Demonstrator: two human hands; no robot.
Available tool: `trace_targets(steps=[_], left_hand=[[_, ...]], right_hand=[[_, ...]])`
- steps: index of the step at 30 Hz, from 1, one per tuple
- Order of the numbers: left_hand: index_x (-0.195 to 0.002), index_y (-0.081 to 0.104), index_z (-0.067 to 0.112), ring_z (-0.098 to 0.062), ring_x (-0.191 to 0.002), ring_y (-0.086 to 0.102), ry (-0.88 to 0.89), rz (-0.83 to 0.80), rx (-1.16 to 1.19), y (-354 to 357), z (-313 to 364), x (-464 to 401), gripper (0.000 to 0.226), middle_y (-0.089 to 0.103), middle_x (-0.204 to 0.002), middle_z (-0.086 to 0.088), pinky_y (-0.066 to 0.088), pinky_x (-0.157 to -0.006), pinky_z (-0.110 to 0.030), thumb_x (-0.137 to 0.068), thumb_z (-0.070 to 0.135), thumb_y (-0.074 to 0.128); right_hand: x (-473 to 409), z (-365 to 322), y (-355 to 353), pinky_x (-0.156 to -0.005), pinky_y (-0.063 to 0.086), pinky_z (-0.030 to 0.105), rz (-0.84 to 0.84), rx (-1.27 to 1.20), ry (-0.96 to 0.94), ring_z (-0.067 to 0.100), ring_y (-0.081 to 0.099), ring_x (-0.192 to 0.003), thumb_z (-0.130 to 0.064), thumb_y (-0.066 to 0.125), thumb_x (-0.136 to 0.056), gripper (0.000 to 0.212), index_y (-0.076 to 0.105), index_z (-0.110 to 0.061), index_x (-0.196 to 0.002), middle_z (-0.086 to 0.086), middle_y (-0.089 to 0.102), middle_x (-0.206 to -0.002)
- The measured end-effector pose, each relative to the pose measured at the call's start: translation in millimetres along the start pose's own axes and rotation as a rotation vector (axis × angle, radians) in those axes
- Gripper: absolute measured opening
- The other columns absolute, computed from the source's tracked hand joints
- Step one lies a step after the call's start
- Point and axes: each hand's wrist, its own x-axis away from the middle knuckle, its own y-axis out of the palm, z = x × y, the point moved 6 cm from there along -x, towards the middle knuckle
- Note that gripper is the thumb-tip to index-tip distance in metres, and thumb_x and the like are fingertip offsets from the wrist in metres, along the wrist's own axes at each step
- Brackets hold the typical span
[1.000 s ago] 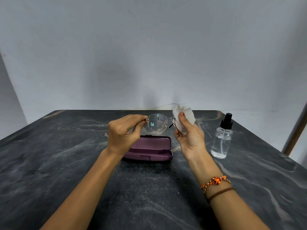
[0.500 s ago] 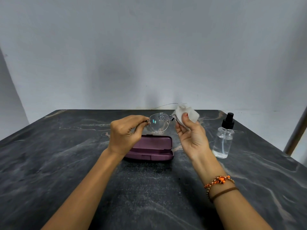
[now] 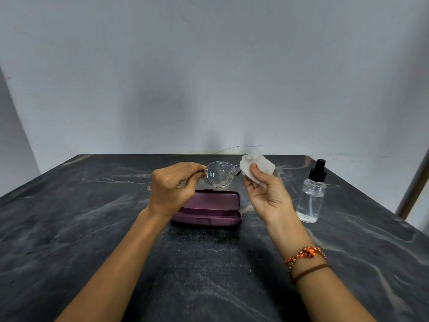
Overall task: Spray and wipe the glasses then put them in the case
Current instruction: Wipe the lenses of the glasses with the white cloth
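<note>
Dark marbled table [image 3: 69,228] against a pale wall, and the action is centred just above the purple case [image 3: 210,210], which lies open. The glasses [image 3: 219,174] are pinched at one end by the curled fingers of the left hand [image 3: 171,187], held in the air above the case (droplets are seen on the visible lens). Right of them, a white tissue [image 3: 256,167] is gripped by the right hand [image 3: 269,194], touching the frame's other end. Right of the case, well apart, a clear spray bottle [image 3: 312,194] is stood upright.
</note>
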Motion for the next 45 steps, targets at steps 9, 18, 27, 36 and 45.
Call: trace_targets(steps=[9,18,27,36,45], left_hand=[[-0.069,0.071,-0.006,-0.017,-0.061,0.067,0.025,-0.018,-0.018,1.8,3.7,0.4,0.003,0.071,-0.066,-0.011,0.053,-0.058,-0.025,-0.066,-0.008,0.071],[-0.070,0.071,-0.006,-0.012,-0.062,0.064,-0.062,0.063,-0.008,-9.2,-9.2,-1.1,0.012,0.071,-0.066,-0.012,0.052,-0.059,-0.019,-0.075,0.003,0.065],[-0.070,0.071,-0.006,-0.016,-0.061,0.066,0.018,0.004,0.003,-2.8,-0.8,-1.7,0.014,0.071,-0.066,-0.011,0.053,-0.059,-0.023,-0.075,0.004,0.063],[-0.069,0.071,-0.006,-0.017,-0.059,0.067,-0.011,-0.001,-0.013,-2.9,-3.6,0.1,0.009,0.071,-0.065,-0.012,0.052,-0.058,-0.022,-0.074,0.001,0.067],[-0.070,0.071,-0.006,-0.014,-0.060,0.065,-0.034,0.033,-0.007,-7.6,-9.8,-0.1,0.015,0.071,-0.066,-0.012,0.052,-0.059,-0.021,-0.076,0.005,0.064]], right_hand=[[-1.1,-3.8,-4.5,-0.049,0.047,0.014,0.010,0.239,-0.059,0.004,0.062,-0.055,-0.002,0.062,-0.081,0.012,0.059,-0.014,-0.082,-0.001,0.068,-0.071],[-2.0,-7.3,3.2,-0.048,0.050,0.013,-0.109,0.246,-0.025,0.006,0.066,-0.053,0.006,0.052,-0.084,0.018,0.059,-0.010,-0.082,-0.002,0.070,-0.062],[-3.7,-2.9,-4.8,-0.050,0.051,0.016,-0.065,0.200,-0.027,0.007,0.067,-0.053,-0.013,0.057,-0.086,0.002,0.057,-0.014,-0.084,-0.005,0.071,-0.058],[-4.4,-2.7,0.4,-0.053,0.054,0.016,-0.130,0.202,-0.022,0.009,0.068,-0.055,-0.004,0.054,-0.087,0.008,0.058,-0.012,-0.087,-0.003,0.072,-0.060],[-4.8,4.3,-7.4,-0.049,0.044,0.015,-0.013,0.309,0.028,0.006,0.063,-0.057,0.001,0.061,-0.080,0.014,0.057,-0.013,-0.081,-0.001,0.069,-0.064]])
